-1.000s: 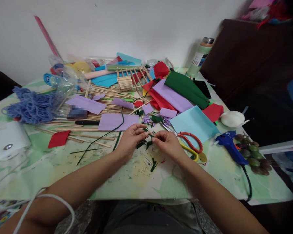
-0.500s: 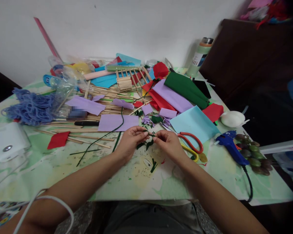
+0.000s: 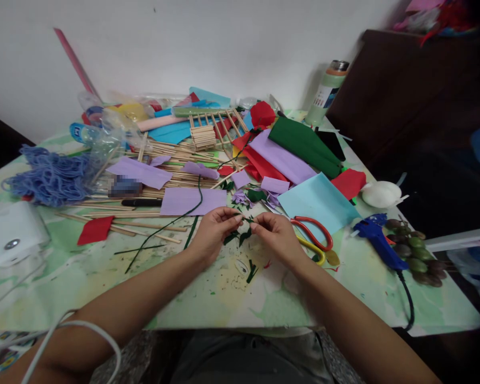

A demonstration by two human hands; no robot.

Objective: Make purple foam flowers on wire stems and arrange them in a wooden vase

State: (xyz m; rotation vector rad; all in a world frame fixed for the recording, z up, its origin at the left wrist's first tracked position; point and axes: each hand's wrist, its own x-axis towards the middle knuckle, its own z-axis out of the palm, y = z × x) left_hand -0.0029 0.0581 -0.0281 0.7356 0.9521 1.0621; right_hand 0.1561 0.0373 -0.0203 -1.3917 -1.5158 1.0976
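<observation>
Between my hands is a small dark green piece (image 3: 247,219), pinched at its two ends. My left hand (image 3: 217,230) closes thumb and forefinger on its left end, and my right hand (image 3: 272,232) pinches the right end. Green leaf-shaped scraps (image 3: 245,236) lie just below the fingertips. Scissors with red and yellow handles (image 3: 323,238) rest beside my right hand, their blades partly hidden. A purple paper sheet (image 3: 193,201) lies behind my left hand, with a dark green cord (image 3: 168,226) curving over it.
Thin wooden sticks (image 3: 176,154), blue yarn (image 3: 52,173) and a white device (image 3: 14,234) are at left. A light blue sheet (image 3: 318,205), a blue glue gun (image 3: 380,242) and grapes (image 3: 418,256) lie at right. A bottle (image 3: 327,93) stands behind.
</observation>
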